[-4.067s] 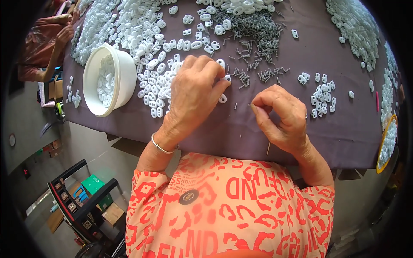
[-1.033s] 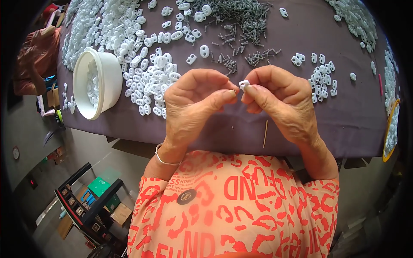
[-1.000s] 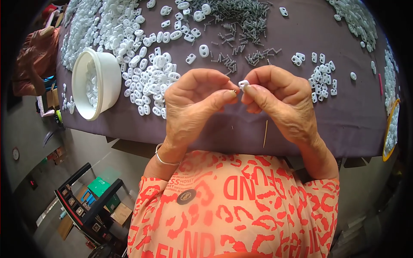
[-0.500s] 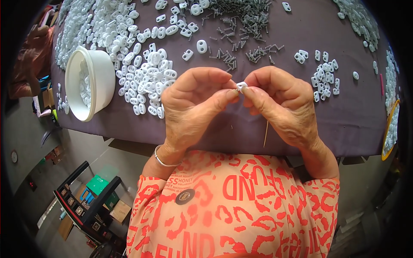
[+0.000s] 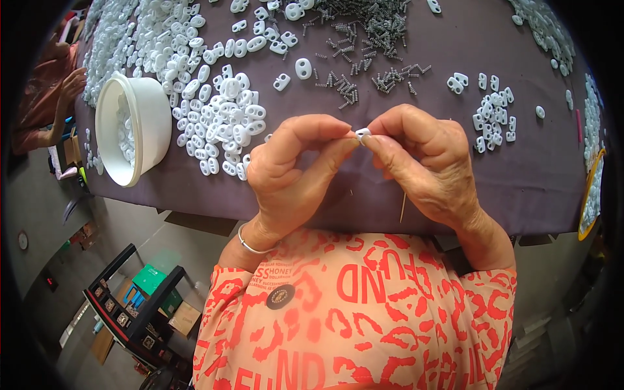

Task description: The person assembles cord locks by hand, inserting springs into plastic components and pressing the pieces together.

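One small, rounded white plastic cord lock [image 5: 363,134] sits between the thumb and forefinger of the right hand [image 5: 429,162], which pinches it above the smooth cloth of the bench [image 5: 533,166]. The left hand [image 5: 283,182] has thumb and forefinger close together at the lock's left end; whether they grip or merely touch it cannot be told. The right hand partly hides a thin, wood-coloured stick [image 5: 403,208]. Farther out lie glossy two-holed ovals [image 5: 224,120], a round white tub [image 5: 153,123] and coiled metal springs [image 5: 383,29], cut off above.
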Tool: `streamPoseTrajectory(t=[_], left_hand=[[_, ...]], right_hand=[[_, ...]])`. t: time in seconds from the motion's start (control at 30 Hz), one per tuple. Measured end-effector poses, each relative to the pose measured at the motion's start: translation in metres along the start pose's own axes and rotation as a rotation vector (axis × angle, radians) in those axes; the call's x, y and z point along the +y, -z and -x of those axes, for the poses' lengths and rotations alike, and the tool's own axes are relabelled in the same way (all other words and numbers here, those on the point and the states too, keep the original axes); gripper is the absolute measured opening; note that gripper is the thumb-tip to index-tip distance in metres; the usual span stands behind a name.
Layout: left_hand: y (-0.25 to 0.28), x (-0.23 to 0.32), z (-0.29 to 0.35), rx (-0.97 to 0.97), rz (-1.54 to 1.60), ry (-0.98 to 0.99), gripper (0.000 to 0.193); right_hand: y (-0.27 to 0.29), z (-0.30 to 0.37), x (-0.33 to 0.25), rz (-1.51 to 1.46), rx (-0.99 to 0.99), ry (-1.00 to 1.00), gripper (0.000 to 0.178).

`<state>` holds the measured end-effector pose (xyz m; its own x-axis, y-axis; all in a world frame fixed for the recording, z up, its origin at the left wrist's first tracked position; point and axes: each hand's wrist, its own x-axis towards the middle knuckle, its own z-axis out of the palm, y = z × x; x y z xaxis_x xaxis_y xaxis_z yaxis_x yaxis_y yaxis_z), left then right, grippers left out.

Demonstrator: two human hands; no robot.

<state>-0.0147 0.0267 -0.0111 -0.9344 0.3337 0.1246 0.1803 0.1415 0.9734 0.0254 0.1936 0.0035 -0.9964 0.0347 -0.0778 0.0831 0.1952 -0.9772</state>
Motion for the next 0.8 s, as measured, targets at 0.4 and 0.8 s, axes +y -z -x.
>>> streamPoseTrajectory(t=[0.4, 0.8], left_hand=[[0.001, 0.001, -0.003, -0.036, 0.096, 0.178, 0.018], [-0.001, 0.001, -0.002, -0.046, 0.108, 0.17, 0.018]], right_hand=[[-0.003, -0.001, 0.001, -0.023, -0.047, -0.072, 0.01], [0.006, -0.003, -0.005, -0.07, -0.107, -0.239, 0.013]])
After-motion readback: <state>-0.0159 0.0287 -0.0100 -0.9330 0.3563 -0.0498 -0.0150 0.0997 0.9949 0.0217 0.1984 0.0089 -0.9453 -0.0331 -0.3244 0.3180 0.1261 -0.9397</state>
